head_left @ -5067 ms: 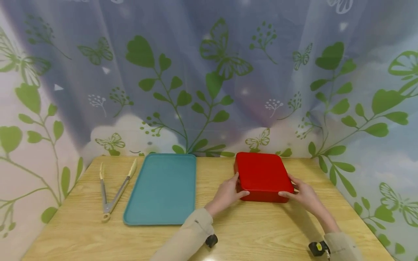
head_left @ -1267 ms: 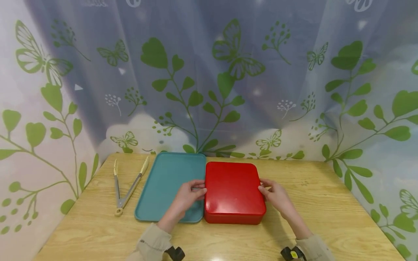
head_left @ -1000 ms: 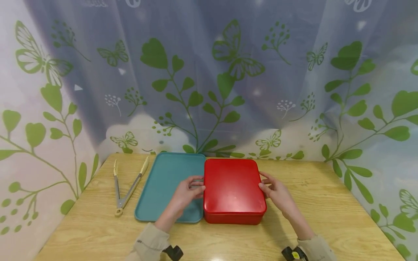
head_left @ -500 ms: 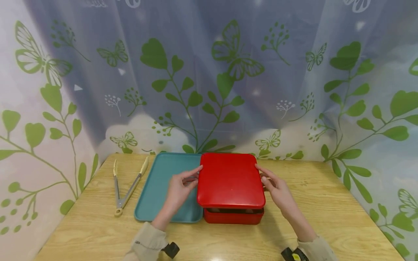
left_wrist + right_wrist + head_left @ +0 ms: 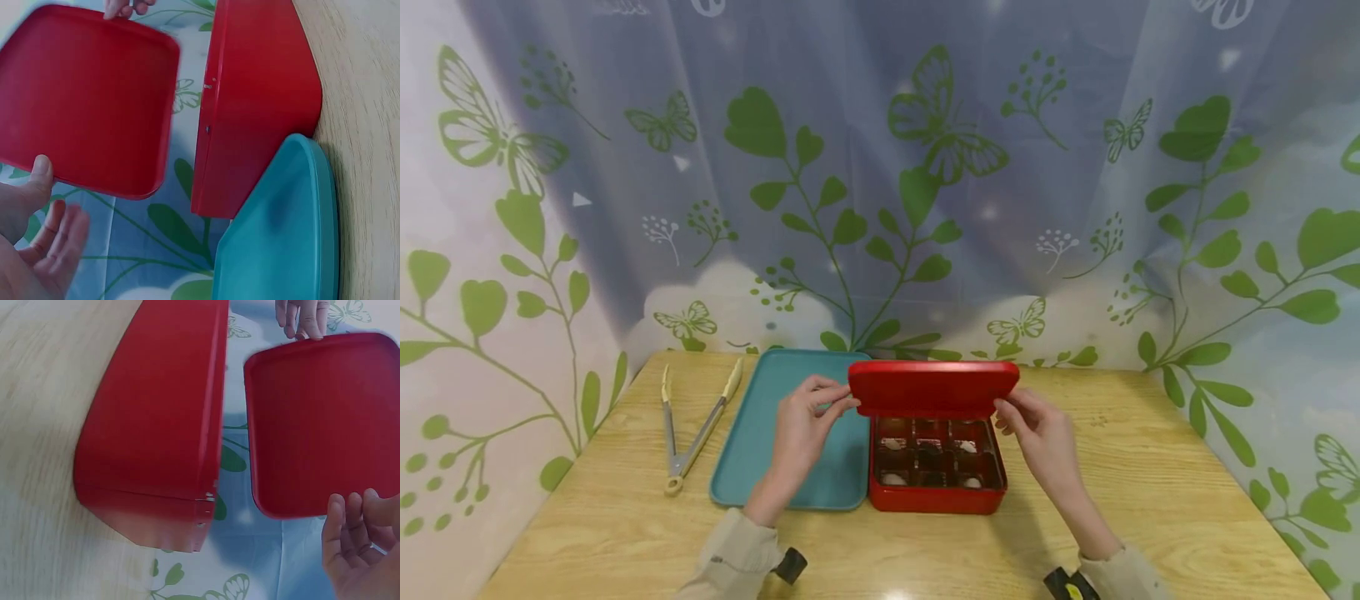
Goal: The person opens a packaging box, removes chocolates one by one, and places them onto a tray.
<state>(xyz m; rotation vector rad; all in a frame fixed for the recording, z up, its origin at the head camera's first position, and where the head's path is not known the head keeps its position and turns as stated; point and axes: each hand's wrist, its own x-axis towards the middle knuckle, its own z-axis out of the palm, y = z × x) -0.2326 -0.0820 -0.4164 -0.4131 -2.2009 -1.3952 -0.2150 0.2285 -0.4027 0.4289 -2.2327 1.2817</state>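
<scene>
Holding the red lid (image 5: 934, 390) tilted up above the far part of the red box (image 5: 937, 500), you pinch its left edge in your left hand (image 5: 801, 421), its right edge in your right hand (image 5: 1041, 437). Both wrist views show lid and box apart. Box uncovered on the wood-grain table (image 5: 1150, 467), split into dark compartments (image 5: 933, 479), small pale pieces (image 5: 973, 482) in several. Teal tray (image 5: 752, 450) flat just left of box, your left hand over it. Farther left, tongs (image 5: 698, 438) lie spread, tips far. Far behind: leaf-and-butterfly curtain (image 5: 850, 150).
</scene>
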